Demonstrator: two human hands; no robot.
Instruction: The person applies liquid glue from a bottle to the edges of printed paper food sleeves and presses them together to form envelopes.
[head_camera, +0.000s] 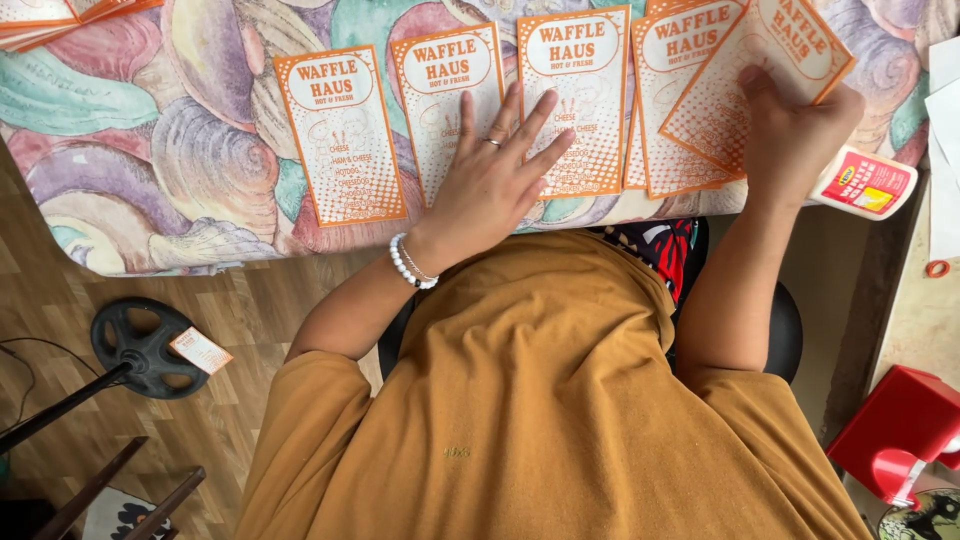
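Note:
Several orange-and-white printed cards lie in a row along the near edge of a table covered in a shell-patterned cloth (200, 150). My left hand (495, 175), with a ring and a white bead bracelet, lies flat with spread fingers across the second card (445, 80) and third card (575, 70). The leftmost card (340, 135) lies untouched. My right hand (790, 135) presses on a tilted card (765, 60) that overlaps another card (675, 90) at the right end of the row.
A white glue bottle with a red label (865, 183) lies by my right hand. More cards are stacked at the table's top left corner (50, 20). On the wooden floor stand a black round base (145, 348) and a red object (900, 430).

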